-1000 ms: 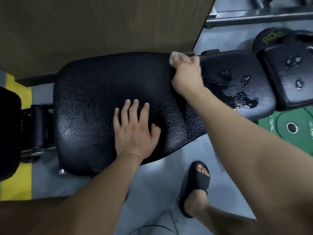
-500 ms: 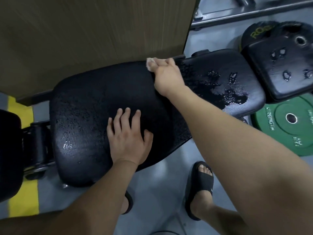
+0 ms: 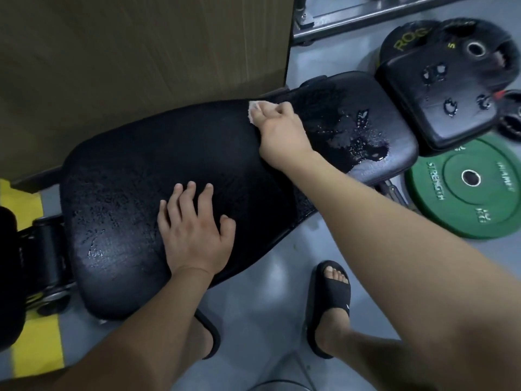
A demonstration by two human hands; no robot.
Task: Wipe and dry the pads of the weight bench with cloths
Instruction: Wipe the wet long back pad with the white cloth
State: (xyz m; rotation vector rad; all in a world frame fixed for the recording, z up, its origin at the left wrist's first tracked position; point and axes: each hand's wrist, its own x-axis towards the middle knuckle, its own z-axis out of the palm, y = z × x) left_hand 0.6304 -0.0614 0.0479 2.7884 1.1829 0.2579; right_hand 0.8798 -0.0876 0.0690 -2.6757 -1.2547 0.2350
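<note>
1. My right hand is at the far edge of the big pad, a little above the centre of the frame. Its fingers are curled down and clamped on a small white cloth. Only one corner of the cloth shows past my knuckles.
2. My left hand lies flat on the same pad, in the lower centre. Its fingers are straight and a little apart; they hold nothing and only press.
3. The big pad shows fine droplets on its left part. The middle pad, to the right of my right hand, carries a puddle. The small pad at the upper right has several separate drops.
4. First risk, in my judgement: the cloth is small and mostly bunched inside my fist. It may soak quickly, and then it would only smear the water along the pad.
5. Second risk: the puddle reaches close to the near edge of the middle pad. A stroke toward me could push water over that edge to the floor, near my sandal, and the floor would become slippery.
6. Third risk: my left palm leans on wet vinyl. If I put more weight there, it could slide.
7. Fourth risk: the cloth works just beside the wooden panel. If my grip loosens, it could drop behind the pad, where I cannot see.
</note>
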